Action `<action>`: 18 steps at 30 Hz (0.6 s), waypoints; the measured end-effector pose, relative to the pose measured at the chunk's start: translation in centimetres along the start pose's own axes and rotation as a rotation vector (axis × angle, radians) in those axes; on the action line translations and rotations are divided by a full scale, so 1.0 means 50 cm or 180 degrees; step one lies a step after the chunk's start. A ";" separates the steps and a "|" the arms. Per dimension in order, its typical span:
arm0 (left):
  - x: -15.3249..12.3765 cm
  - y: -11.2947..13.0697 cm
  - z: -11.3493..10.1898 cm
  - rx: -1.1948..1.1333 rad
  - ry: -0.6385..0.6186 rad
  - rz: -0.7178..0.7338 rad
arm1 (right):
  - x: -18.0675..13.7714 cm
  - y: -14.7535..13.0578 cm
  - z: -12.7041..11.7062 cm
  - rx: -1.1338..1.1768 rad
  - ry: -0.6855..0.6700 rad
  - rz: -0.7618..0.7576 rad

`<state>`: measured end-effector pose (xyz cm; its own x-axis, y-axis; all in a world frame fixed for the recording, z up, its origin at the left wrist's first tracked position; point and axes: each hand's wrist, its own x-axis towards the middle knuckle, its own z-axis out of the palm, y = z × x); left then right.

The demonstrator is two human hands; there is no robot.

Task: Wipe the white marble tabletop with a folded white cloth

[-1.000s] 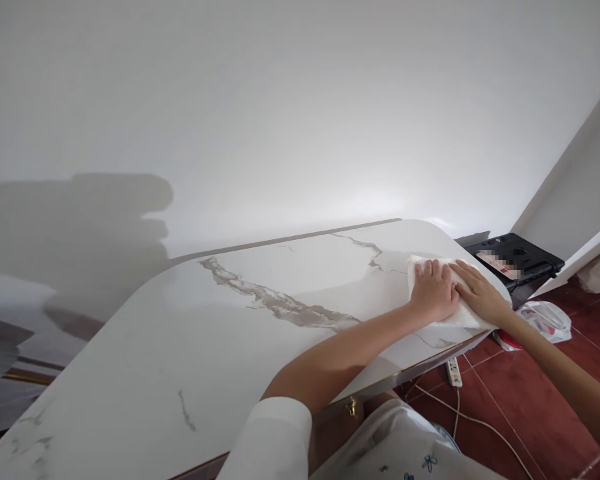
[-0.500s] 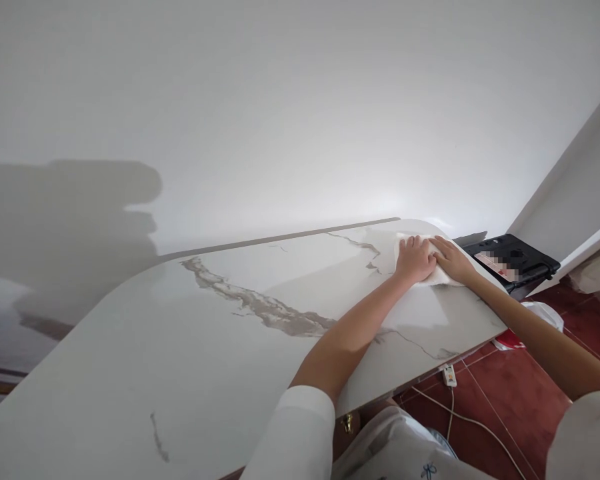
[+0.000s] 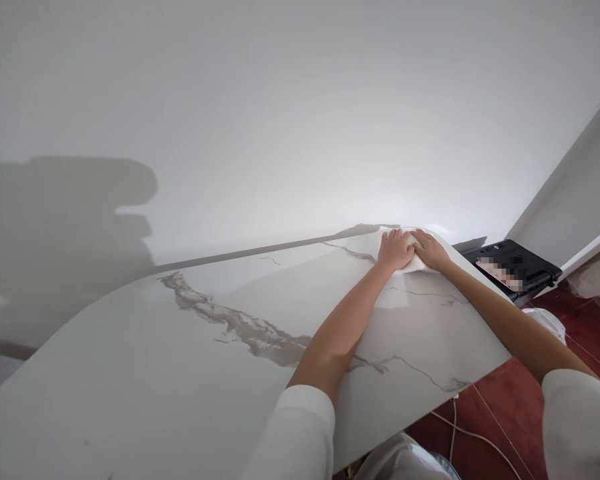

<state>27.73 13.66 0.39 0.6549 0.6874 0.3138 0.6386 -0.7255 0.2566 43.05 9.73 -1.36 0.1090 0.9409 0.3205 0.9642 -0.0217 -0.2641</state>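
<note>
A white cloth [image 3: 409,264] lies bunched on the marble-patterned tabletop [image 3: 220,393], near its far right corner. My left hand [image 3: 396,249] presses down on the cloth with its fingers bent over it. Right beside it, my right hand [image 3: 431,251] holds the cloth's other side, fingers reaching forward. The two hands almost touch at the thumbs. Parts of the cloth under both palms are hidden.
A pale wall [image 3: 300,120] rises behind the table's far edge. Off the right end stands a black case [image 3: 535,263] with a label on top. A white cable [image 3: 480,437] runs over the red tiled floor [image 3: 510,413], near a white plastic bag [image 3: 547,321].
Both hands have slid the cloth leftward and slightly away from me, closer to the table's back edge. My view has shifted a little, and the power strip on the floor is now mostly hidden.
</note>
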 end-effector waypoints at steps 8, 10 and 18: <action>0.007 -0.097 -0.024 0.0112 0.0102 -0.0222 | 0.077 -0.085 0.034 -0.0031 -0.0089 -0.0111; 0.005 -0.122 -0.029 0.0109 0.0135 -0.0277 | 0.093 -0.107 0.043 -0.0036 -0.0112 -0.0113; -0.028 -0.199 -0.059 0.0183 0.0197 -0.0562 | 0.137 -0.187 0.080 0.0042 -0.0206 -0.0397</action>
<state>19.26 19.82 0.11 0.5058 0.7993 0.3245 0.7645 -0.5896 0.2605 33.80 17.75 -0.35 -0.0278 0.9559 0.2925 0.9661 0.1009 -0.2379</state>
